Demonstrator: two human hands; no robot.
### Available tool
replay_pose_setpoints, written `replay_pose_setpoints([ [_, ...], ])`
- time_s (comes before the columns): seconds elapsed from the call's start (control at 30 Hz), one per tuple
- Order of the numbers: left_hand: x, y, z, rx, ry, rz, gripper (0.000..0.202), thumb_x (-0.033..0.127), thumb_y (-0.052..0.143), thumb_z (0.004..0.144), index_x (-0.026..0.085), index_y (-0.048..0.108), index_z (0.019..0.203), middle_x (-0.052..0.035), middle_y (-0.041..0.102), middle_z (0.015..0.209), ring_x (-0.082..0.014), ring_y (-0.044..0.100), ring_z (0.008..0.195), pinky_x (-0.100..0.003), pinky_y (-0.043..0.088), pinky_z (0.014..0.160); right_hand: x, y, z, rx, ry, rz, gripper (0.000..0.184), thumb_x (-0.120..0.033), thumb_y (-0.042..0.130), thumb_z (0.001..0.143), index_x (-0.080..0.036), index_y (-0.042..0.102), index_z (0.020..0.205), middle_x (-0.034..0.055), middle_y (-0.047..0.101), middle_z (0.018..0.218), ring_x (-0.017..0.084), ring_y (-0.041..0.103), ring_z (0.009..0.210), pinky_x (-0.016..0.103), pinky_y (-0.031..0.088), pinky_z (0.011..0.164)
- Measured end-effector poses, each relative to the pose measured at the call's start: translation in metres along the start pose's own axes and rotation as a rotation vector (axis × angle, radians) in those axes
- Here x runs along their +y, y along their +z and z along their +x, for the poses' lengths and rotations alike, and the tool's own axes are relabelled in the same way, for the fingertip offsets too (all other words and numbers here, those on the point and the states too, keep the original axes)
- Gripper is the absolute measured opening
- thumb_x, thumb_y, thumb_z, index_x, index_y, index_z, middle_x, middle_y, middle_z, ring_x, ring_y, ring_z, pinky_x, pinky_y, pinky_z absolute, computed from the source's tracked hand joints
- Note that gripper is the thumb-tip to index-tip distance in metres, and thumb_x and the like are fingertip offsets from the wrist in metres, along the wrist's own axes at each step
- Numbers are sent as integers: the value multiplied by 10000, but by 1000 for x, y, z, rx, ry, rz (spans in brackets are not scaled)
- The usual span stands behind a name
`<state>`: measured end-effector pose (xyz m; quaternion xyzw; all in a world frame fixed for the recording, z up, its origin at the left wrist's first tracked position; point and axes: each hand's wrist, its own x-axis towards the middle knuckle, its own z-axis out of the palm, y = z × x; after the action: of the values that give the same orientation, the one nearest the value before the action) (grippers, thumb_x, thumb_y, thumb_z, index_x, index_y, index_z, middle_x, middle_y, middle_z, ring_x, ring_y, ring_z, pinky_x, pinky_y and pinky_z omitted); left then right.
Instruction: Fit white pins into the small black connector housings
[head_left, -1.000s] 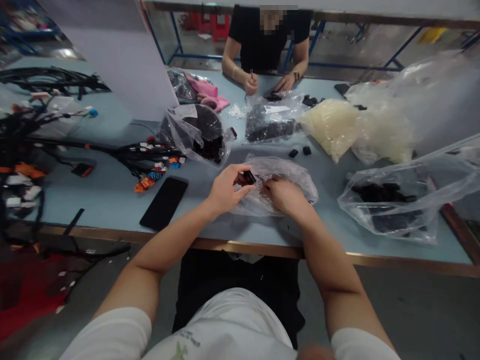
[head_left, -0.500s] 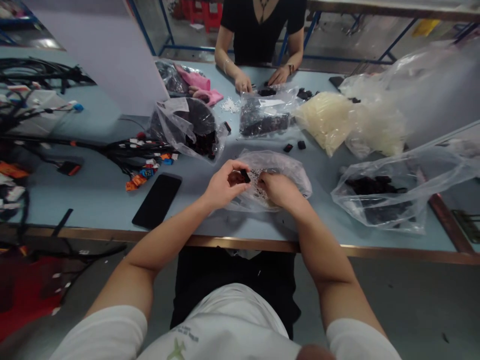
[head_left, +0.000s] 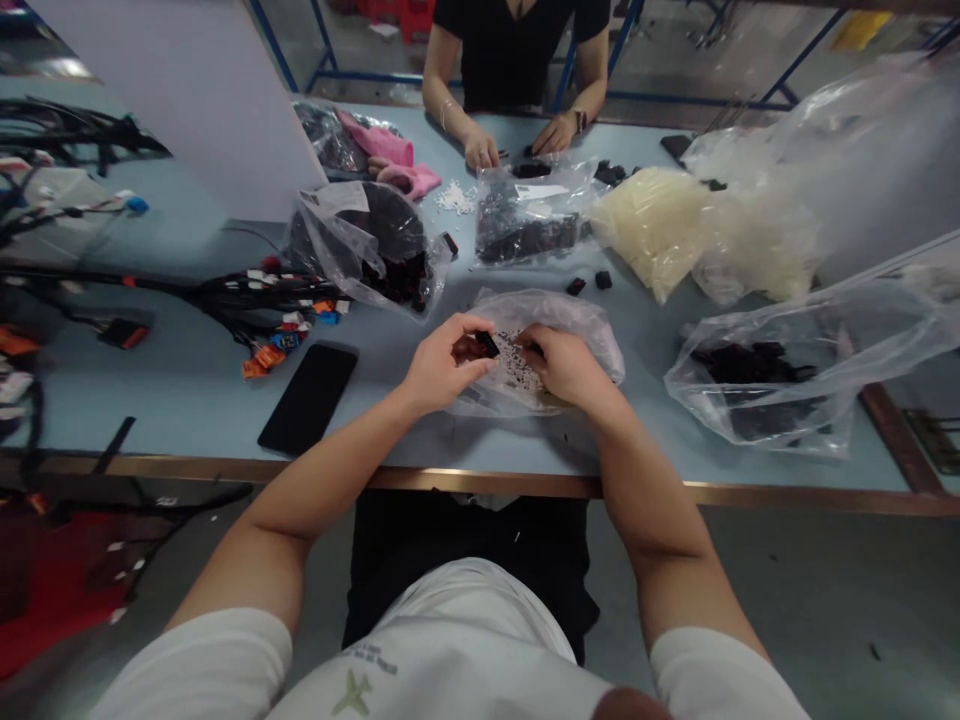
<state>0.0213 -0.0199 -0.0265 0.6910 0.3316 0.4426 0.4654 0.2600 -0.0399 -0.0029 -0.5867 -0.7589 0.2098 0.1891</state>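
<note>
small black plastic piece [head_left: 487,344], pinched at the fingertips of the left hand [head_left: 442,365], held just above a clear plastic bag [head_left: 574,312] that lies near the front edge of the table; left-hand fingers [head_left: 466,340] curled and nearly closed around the piece. right hand [head_left: 570,365] resting on the bag's open middle, just beside the left hand, its fingers [head_left: 538,345] bent downward among small white pieces [head_left: 516,366]; whether they have hold of anything cannot be told. two loose black plastic pieces [head_left: 589,283] on the blue-grey table top [head_left: 187,395], just beyond the bag. black smartphone [head_left: 307,398], face down or dark, to the left of the left hand. wire harness [head_left: 262,298] with orange, blue and white connectors [head_left: 289,340] further left. clear bag of black parts [head_left: 529,215] and clear bag holding dark coiled items [head_left: 367,245] beyond the hands. bag of cream-coloured pieces [head_left: 652,230] to the far side, right. large clear bag of black parts [head_left: 757,385] at the right. co-worker's hands [head_left: 517,145] across the table, one on each side of a black item, near a heap of white pieces [head_left: 455,197] and pink cloth [head_left: 390,160]. white partition [head_left: 202,120] at the far left of the table.
</note>
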Motion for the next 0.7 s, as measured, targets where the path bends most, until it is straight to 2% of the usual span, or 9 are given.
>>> replay_pose_setpoints([
  [0.13,-1,1,0,2,0,-5,534,555,908,819,236,699,1192,-40,774,1083,-165,762,898,-303,636,854,-2,-1,-1,59,-14,115,196,-204,602,923,-214,771,1021,94,827,969,265,743,884,376,561,832],
  [0.3,-1,4,1,30,34,10,477,564,905,829,228,698,1097,-5,779,965,-145,760,836,-257,626,794,-7,0,-4,153,-39,302,229,-160,600,817,-223,769,957,37,811,901,202,706,800,330,554,775],
  [0.47,2,4,0,30,55,-3,400,502,886,868,219,685,1067,-8,778,969,-140,767,851,-253,633,804,-11,-2,-6,199,-98,438,251,-217,606,907,-242,799,1065,41,829,984,201,746,869,356,583,829],
  [0.6,5,6,-1,16,45,-31,426,517,887,866,212,681,1080,-30,793,1000,-161,787,892,-284,653,846,-19,-4,-9,299,-120,481,171,-317,618,996,-257,776,1017,41,830,963,210,778,903,367,598,838],
  [0.7,6,5,0,-1,26,-49,487,568,897,840,211,687,1096,-48,808,1045,-179,800,925,-300,661,863,-25,-4,-13,353,-83,517,135,-354,653,998,-260,748,1011,35,836,950,209,794,905,359,601,822],
])
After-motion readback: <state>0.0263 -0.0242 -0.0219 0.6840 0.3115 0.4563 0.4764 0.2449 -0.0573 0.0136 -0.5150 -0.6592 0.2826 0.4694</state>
